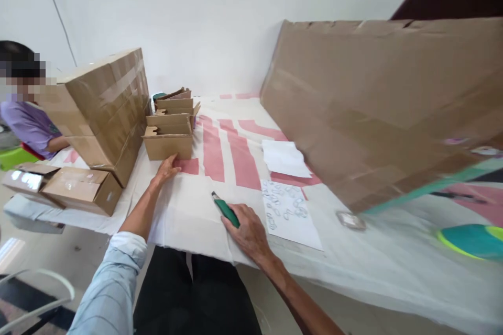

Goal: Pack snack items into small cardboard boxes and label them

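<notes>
My right hand [249, 230] rests low over the front of the table, its fingers wrapped round a green utility knife [227, 212]. The knife's metal tip points away from me, up and to the left. Farther left, my left hand [167, 168] reaches forward with its fingers extended beside the lower front edge of a small open cardboard box [168, 145]. I cannot tell whether the fingertips touch the box. Behind it, more small open boxes [175, 106] stand in a row toward the wall.
A large taped carton [106, 104] stands at left, with two closed boxes [74, 188] before it. A big cardboard panel [385, 94] leans across the right side. A sheet with drawn shapes [288, 214] and white paper [285, 158] lie on the tablecloth [188, 209]. A person [29, 120] sits far left.
</notes>
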The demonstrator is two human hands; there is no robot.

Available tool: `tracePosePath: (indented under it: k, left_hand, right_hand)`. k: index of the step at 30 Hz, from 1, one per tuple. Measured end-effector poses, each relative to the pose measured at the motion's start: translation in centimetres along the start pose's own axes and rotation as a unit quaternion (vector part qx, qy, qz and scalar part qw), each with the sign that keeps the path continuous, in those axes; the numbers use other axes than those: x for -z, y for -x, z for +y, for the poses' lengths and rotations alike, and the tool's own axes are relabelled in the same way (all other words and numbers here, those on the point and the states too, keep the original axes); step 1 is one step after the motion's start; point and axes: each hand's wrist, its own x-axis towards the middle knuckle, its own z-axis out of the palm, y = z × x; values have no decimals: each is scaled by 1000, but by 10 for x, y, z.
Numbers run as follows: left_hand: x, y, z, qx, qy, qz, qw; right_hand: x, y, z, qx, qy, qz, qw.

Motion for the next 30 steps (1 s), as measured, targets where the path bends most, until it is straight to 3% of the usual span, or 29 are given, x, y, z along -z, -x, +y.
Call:
tracePosePath:
  k: [4,7,12,14,17,20,22,25,30]
  left_hand:
    - [4,55,11,-37,-45,23,998]
    - [23,106,21,-53,-78,65,993]
    - [89,180,35,-66,-140,200,967]
    - [119,201,37,-62,-199,269,940]
    - [157,222,32,20,-321,328,888]
    - [177,231,23,127,-380,278,873]
    - [181,232,17,153,-397,239,873]
    - [177,232,14,144,-411,242,867]
    - [138,241,29,97,-407,242,875]
  right_hand:
    - [-5,7,4,19,16,26,999]
    - [-6,9,6,27,20,32,999]
    - [-7,8,6,25,30,30,999]
    - [-8,7,6,18,33,25,999]
    - [-9,4,5,15,32,16,999]
    - [-11,3,6,17,33,19,999]
    - [-12,4,7,20,36,25,999]
    - [-14,5,9,29,39,25,998]
    - [-16,5,10,31,39,29,998]
